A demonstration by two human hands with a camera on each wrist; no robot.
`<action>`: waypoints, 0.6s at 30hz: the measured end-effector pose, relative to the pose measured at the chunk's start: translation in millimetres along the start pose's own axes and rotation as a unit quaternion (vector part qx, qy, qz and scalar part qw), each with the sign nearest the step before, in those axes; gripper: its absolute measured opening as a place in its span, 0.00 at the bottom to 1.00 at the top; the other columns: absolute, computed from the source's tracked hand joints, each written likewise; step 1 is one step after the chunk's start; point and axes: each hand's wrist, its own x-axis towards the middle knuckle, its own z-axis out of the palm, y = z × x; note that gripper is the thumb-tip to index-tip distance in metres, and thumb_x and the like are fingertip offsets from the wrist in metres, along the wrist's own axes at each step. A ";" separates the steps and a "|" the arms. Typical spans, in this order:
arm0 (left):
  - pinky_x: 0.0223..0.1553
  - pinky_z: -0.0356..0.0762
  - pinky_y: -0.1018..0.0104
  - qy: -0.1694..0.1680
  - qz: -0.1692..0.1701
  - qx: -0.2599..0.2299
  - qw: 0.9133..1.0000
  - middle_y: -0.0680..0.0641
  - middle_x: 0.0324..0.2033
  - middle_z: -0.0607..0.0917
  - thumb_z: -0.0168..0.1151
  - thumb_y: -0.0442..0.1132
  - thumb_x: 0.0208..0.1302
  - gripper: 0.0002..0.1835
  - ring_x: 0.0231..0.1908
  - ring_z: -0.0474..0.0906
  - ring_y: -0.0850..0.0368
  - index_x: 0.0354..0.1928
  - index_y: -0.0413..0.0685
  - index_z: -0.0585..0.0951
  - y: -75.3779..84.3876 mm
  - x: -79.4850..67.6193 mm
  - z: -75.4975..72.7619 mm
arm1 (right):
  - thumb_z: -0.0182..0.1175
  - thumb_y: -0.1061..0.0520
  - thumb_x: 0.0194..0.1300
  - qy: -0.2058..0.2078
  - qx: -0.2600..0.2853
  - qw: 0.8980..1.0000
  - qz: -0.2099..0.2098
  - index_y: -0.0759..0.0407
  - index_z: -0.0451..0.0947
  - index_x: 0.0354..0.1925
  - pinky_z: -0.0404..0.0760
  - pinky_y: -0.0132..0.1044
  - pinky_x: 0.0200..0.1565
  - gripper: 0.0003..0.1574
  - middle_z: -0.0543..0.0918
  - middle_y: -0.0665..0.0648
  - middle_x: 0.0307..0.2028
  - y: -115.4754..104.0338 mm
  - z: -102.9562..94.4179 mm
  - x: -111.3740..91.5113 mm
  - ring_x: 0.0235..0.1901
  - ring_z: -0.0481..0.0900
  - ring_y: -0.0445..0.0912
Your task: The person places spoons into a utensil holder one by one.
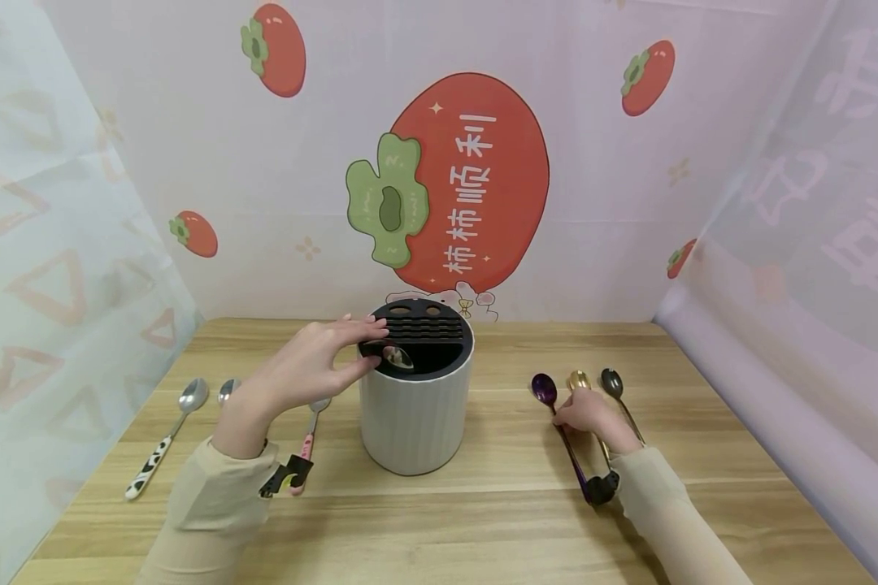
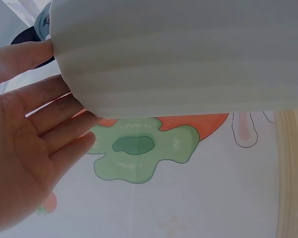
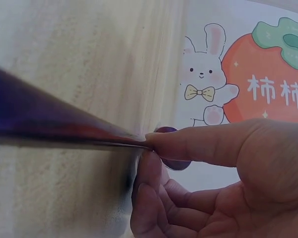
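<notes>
My left hand is at the left rim of a light grey ribbed utensil holder with a black slotted top. Thumb and forefinger are around a dark, glossy spoon head at the opening; a shiny spoon bowl shows beside it. In the left wrist view the other fingers extend behind the holder wall, which hides their tips. With thumb and forefinger, my right hand pinches the handle of a purple spoon, low over the table. A gold spoon lies partly beneath that hand, a black spoon to its right.
Left on the wooden table lie a cow-patterned spoon, a pink-handled spoon and another spoon partly covered by my left arm. A printed cloth stands behind, with sheets along both sides.
</notes>
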 end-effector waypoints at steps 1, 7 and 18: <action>0.65 0.64 0.53 0.000 0.000 0.000 1.000 0.48 0.56 0.80 0.61 0.43 0.62 0.19 0.60 0.73 0.47 0.54 0.47 0.81 0.0 0.0 0.0 | 0.65 0.59 0.53 0.000 0.000 1.000 -0.001 0.61 0.80 0.18 0.68 0.32 0.24 0.11 0.78 0.50 0.15 -0.2 -0.1 -0.1 0.18 0.70 0.42; 0.65 0.64 0.53 0.000 -0.001 0.000 1.000 0.48 0.56 0.80 0.61 0.43 0.62 0.19 0.60 0.73 0.47 0.54 0.46 0.81 0.3 0.3 0.1 | 0.64 0.60 0.53 0.006 0.006 1.000 0.003 0.61 0.80 0.18 0.69 0.31 0.23 0.10 0.77 0.49 0.14 -0.2 0.3 0.8 0.18 0.70 0.42; 0.65 0.65 0.53 -0.001 -0.004 0.000 1.000 0.48 0.56 0.81 0.61 0.43 0.62 0.18 0.60 0.73 0.47 0.54 0.47 0.81 1.0 0.2 -0.4 | 0.64 0.59 0.53 0.006 0.012 1.000 -0.002 0.64 0.82 0.22 0.71 0.32 0.24 0.08 0.79 0.51 0.16 1.3 -2.9 -0.1 0.19 0.73 0.42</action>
